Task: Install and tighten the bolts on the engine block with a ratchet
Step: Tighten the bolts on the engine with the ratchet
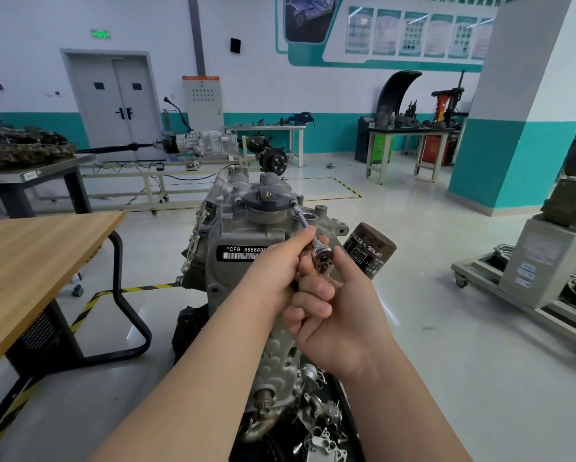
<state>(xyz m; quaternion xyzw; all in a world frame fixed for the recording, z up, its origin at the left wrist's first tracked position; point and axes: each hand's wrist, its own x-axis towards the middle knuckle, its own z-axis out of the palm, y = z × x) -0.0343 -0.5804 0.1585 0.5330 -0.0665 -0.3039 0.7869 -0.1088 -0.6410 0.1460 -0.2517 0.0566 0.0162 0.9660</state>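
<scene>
Right hand (338, 315) nearest us, grip closed round the ratchet (321, 255) handle, which is mostly hidden in the fist; only the chrome head shows above the fingers. Left hand (276, 271) just beside it, grip pinched narrow on the extension bar (302, 219) right above the ratchet head, steadying it. The bar runs up and away to a socket sitting on a bolt (292, 203) beside the black oil filler cap (266, 199) on top of the engine block (246, 235), which stands on its stand between the two arms. Handling, my read: ratchet is stiff steel, light, chrome likely slick, so a full fist low on the handle for leverage makes sense. The long thin bar will want to cock off the bolt head, hence the fingers near the drive end. Block is cast alloy, heavy, won't shift; threads in it strip easily, so go gentle on final torque. Oil filter (369, 250) hangs off the block's right side, close to the swing arc. Wooden bench (40, 248) off to the left, further back.
</scene>
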